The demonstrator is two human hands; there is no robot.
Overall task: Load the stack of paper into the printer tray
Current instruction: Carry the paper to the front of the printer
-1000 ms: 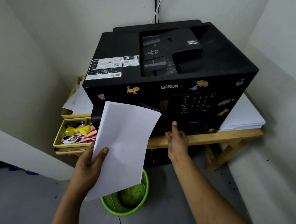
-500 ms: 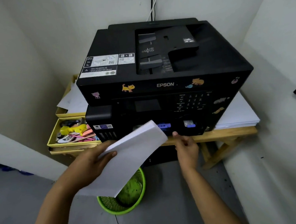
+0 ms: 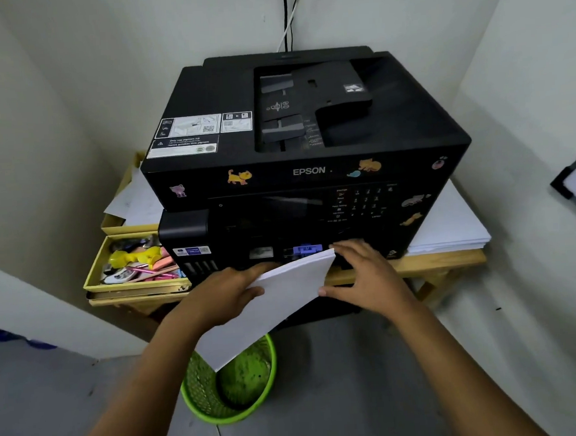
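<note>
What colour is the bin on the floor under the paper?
Bright green mesh bin, seen in the head view.

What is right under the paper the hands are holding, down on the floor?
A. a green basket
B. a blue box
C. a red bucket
A: the green basket stands on the floor just below the low corner of the paper stack.

Both hands were on the paper stack [image 3: 278, 302] right at the front of the black Epson printer [image 3: 309, 142]. Left hand [image 3: 222, 294] gripped its left edge, right hand [image 3: 367, 273] lay against the right edge. Stack was tilted, far corner beside a blue tab [image 3: 307, 249]. Green mesh bin [image 3: 229, 386] sat below.
</note>
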